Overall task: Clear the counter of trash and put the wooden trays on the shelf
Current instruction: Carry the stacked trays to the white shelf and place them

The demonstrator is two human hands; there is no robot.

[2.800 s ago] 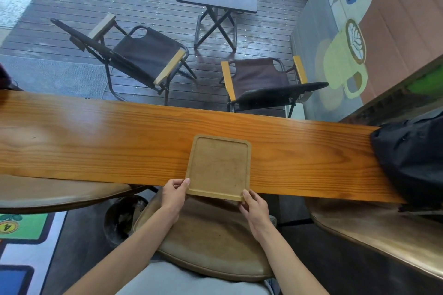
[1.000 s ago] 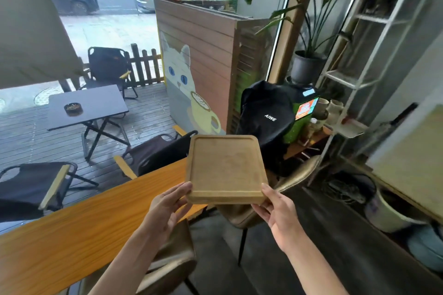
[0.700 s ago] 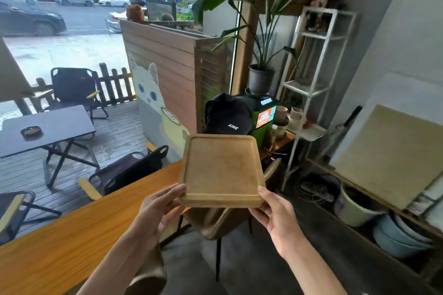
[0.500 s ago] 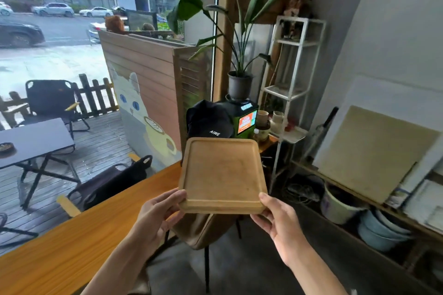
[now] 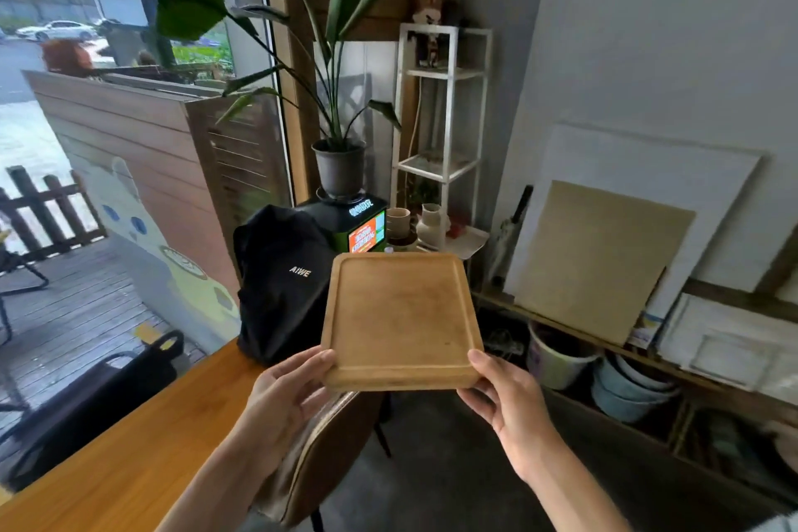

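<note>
I hold a square wooden tray (image 5: 399,315) flat in the air, in front of me at chest height. My left hand (image 5: 287,395) grips its near left corner and my right hand (image 5: 503,395) grips its near right corner. The wooden counter (image 5: 142,449) runs along the lower left, below and left of the tray. A white metal shelf (image 5: 444,134) stands straight beyond the tray, by the wall; its lowest visible level holds cups and a small jug.
A black backpack (image 5: 280,281) rests on the counter's far end. A potted plant (image 5: 339,164) stands on a green machine (image 5: 362,222). A brown chair (image 5: 319,454) is under my hands. Boards, a bucket (image 5: 557,359) and stacked bowls sit on a low rack at right.
I lifted the tray off the counter and turned right with it. The view swung from the terrace toward the white shelf, which now sits closer and more central.
</note>
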